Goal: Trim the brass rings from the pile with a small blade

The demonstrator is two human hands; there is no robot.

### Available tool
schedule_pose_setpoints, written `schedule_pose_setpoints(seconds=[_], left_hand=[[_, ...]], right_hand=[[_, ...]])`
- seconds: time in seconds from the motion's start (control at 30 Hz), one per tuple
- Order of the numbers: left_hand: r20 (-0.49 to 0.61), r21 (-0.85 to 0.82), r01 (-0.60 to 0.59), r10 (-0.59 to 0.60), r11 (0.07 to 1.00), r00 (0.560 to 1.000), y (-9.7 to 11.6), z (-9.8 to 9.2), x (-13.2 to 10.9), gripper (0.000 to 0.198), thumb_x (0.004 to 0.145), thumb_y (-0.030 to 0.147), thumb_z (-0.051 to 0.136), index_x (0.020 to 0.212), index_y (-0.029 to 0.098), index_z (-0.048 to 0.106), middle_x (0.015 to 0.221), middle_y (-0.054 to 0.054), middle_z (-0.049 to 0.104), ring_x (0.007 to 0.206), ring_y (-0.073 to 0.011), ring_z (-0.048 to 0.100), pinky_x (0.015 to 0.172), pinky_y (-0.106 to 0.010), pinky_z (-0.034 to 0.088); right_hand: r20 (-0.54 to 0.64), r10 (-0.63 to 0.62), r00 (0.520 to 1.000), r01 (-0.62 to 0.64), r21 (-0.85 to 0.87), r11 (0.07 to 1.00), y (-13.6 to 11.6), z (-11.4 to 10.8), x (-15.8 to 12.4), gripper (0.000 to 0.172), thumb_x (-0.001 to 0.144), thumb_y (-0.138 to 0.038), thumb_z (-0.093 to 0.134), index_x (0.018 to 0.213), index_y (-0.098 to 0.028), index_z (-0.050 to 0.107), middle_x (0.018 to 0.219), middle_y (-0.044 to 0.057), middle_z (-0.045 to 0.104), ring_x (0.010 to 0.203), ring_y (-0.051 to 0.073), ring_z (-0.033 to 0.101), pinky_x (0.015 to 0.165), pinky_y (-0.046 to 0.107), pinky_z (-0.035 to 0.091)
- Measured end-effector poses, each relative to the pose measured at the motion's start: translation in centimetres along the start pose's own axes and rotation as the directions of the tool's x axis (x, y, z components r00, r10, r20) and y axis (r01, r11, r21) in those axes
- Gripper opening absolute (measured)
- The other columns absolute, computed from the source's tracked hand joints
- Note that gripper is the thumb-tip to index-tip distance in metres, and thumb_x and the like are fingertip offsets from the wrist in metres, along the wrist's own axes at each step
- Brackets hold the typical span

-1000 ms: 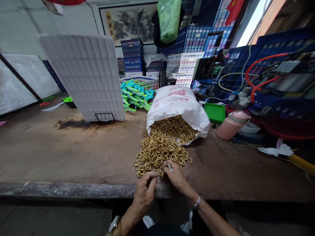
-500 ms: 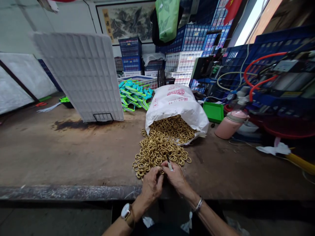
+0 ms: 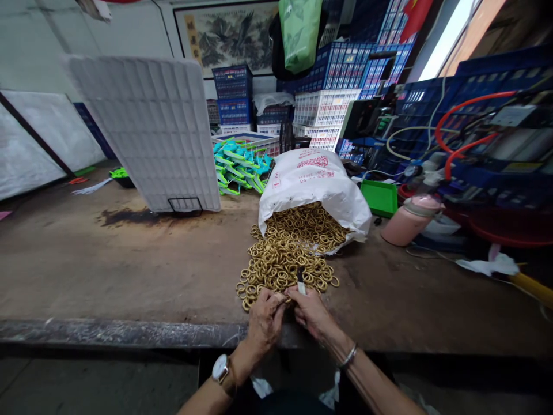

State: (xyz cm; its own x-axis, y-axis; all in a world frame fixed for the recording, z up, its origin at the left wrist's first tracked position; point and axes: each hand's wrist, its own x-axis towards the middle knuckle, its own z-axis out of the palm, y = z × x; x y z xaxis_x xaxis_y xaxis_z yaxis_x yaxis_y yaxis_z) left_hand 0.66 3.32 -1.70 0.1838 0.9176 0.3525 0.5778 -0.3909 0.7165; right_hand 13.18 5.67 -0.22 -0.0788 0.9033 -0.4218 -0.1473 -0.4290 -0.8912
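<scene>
A heap of gold-coloured rings point(image 3: 276, 262) spills over the table from the mouth of a white woven sack point(image 3: 309, 178). At the near edge of that heap, my left hand point(image 3: 264, 323) is closed in a pinch; the small thing between its fingertips is too hidden to make out. My right hand point(image 3: 314, 314) grips a small knife-like tool point(image 3: 301, 282) with a pale flat part and a dark end that points up and away. The fingertips of both hands nearly meet, just in front of the rings.
A grey ribbed panel point(image 3: 151, 132) stands upright on the wooden table point(image 3: 129, 271), left of green and turquoise plastic pieces point(image 3: 239, 164). Right of the sack are a green tray point(image 3: 379, 197) and a pink bottle point(image 3: 410, 222). Stacked crates point(image 3: 326, 106) stand behind.
My right hand has turned a little, so the knife-like tool stands more upright and slightly higher. The left hand stays pinched near the same spot. The view has shifted slightly.
</scene>
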Motion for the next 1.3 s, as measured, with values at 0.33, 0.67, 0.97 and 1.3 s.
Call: schedule_pose_setpoints(seconds=[0.33,0.67,0.97,1.3], left_hand=[[-0.034,-0.205,0.102,-0.112,0.973,0.993,0.6,-0.6,0.4,0.015,0.076,0.016,0.046,0.075,0.019,0.061,0.07,-0.002,0.055,0.069,-0.015,0.049,0.067,-0.026,0.038],[0.315,-0.678,0.497,-0.398,0.542,0.862,1.0,-0.3,0.0,0.019,0.078,0.035,0.045,0.074,0.017,0.046,0.051,0.007,0.044,0.036,-0.004,0.033,0.036,-0.016,0.027],[0.345,-0.852,0.457,-0.382,0.256,0.857,1.2,-0.6,-0.3,0.026,0.072,0.041,0.055,0.075,0.017,0.045,0.06,0.005,0.05,0.038,-0.003,0.038,0.037,-0.015,0.033],[0.29,-0.817,0.446,-0.408,0.367,0.866,1.1,-1.1,0.0,0.026,0.072,0.042,0.055,0.073,0.018,0.044,0.055,0.007,0.048,0.036,-0.0032,0.038,0.037,-0.016,0.033]], right_hand=[[-0.003,-0.254,0.967,0.239,-0.327,0.914,-0.1,0.2,0.2,0.023,0.067,-0.039,0.052,0.058,-0.018,0.049,0.045,-0.007,0.04,0.042,0.007,0.036,0.042,0.019,0.03],[-0.009,-0.376,0.927,0.327,-0.475,0.817,0.3,0.4,1.0,0.02,0.068,-0.034,0.049,0.06,-0.016,0.053,0.052,-0.004,0.047,0.05,0.009,0.041,0.049,0.02,0.032],[0.046,-0.508,0.86,0.402,-0.674,0.62,-0.3,-0.1,0.5,0.023,0.076,-0.032,0.039,0.058,-0.019,0.043,0.052,-0.005,0.043,0.05,0.009,0.038,0.049,0.02,0.029],[0.348,-0.469,0.811,0.45,-0.884,0.122,0.2,-0.4,-1.6,0.022,0.065,-0.004,0.033,0.073,-0.019,0.048,0.068,0.002,0.057,0.061,0.013,0.049,0.055,0.022,0.027]])
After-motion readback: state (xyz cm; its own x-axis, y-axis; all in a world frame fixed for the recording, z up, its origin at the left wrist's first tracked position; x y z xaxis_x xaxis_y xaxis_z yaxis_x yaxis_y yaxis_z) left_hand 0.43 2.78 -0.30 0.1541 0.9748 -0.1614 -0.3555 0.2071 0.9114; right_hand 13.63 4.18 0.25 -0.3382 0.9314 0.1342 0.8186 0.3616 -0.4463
